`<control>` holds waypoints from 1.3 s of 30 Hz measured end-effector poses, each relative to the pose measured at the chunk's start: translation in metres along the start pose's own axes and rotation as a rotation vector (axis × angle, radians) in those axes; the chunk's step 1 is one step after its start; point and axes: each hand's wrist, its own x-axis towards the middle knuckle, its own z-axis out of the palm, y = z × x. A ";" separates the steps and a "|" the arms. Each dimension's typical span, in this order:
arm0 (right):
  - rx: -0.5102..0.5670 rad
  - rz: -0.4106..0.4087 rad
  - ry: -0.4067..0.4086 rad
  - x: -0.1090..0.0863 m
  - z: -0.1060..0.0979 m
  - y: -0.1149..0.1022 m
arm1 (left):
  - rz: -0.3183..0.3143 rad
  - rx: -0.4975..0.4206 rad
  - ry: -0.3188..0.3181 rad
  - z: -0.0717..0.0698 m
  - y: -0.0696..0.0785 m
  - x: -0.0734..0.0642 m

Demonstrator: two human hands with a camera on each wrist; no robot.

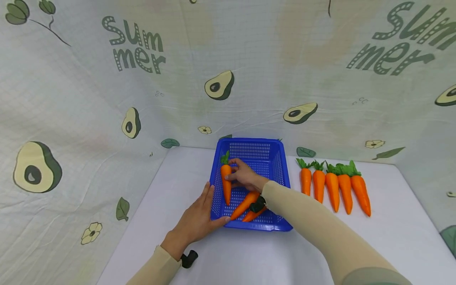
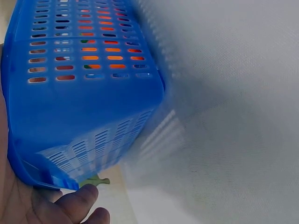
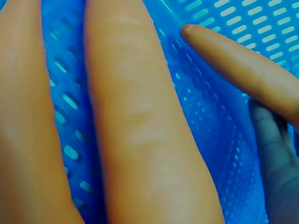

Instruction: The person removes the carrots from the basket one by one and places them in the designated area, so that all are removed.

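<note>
A blue plastic basket (image 1: 281,166) holds three visible carrots. My right hand (image 1: 246,175) reaches inside and pinches the leftmost carrot (image 1: 226,186), its green top towards the back. In the right wrist view that carrot (image 3: 243,65) is beside the fingers. Near the basket's front, a second carrot (image 1: 246,205) and a third carrot (image 1: 253,215) lie at a slant, partly hidden by the right wrist. My left hand (image 1: 197,215) rests at the front left corner, fingers straight along the outer side, thumb on the front rim. The left wrist view shows the basket's slotted wall (image 2: 88,107) close by.
Several carrots (image 1: 332,190) lie in a row on the white table (image 1: 388,237), right of the basket, leafy tops to the back. The right forearm (image 1: 313,221) crosses in front of them. A printed cloth (image 1: 256,51) hangs behind and along the sides.
</note>
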 end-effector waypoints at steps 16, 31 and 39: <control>0.043 -0.131 0.020 -0.023 -0.018 -0.016 | -0.009 0.005 0.001 0.002 0.002 0.000; 0.023 -0.235 0.034 -0.046 -0.032 -0.022 | 0.012 0.124 -0.011 -0.003 0.003 -0.001; 0.038 -0.261 0.071 -0.062 -0.043 -0.027 | 0.006 0.132 -0.013 -0.005 0.004 -0.001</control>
